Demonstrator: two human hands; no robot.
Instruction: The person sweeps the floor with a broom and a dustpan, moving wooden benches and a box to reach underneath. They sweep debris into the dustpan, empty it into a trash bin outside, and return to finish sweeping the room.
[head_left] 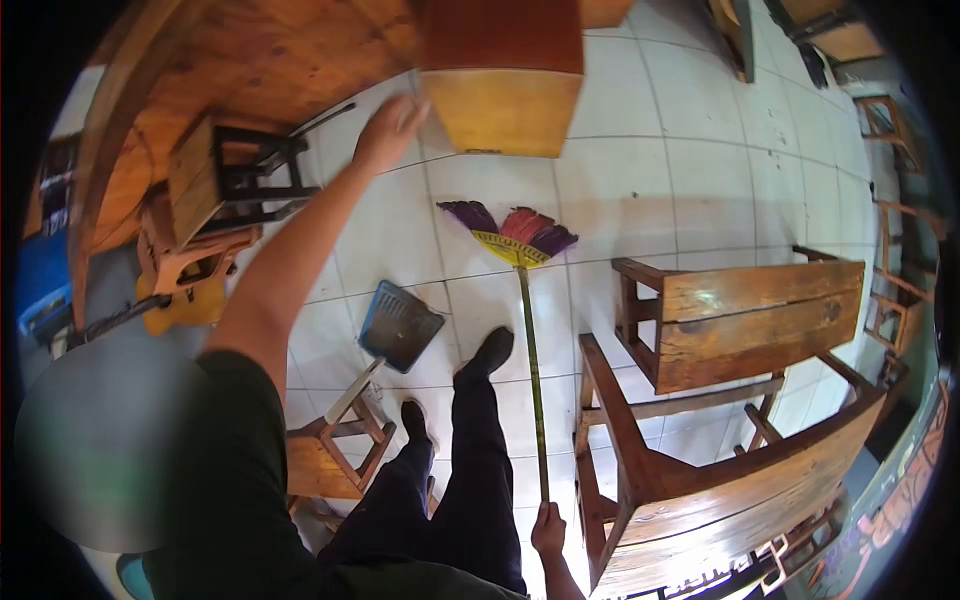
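My left hand (392, 132) reaches forward to the left edge of a wooden box-like piece of furniture (505, 110); its fingers are blurred, and I cannot tell whether they touch it. Low in the view, my right hand (548, 528) is wrapped round the end of a broom's long greenish handle (535, 390). The broom head (515, 238), yellow with purple and red bristles, lies on the white tiled floor (610, 220) ahead of my feet. A dark dustpan (402, 325) with a blue rim rests on the floor to the left of the broom.
A wooden bench (760, 320) and a larger wooden seat (740, 500) stand at the right. Wooden stools (200, 180) and a guitar (190, 300) are at the left. Another small stool (325, 465) is near my left leg, below the dustpan.
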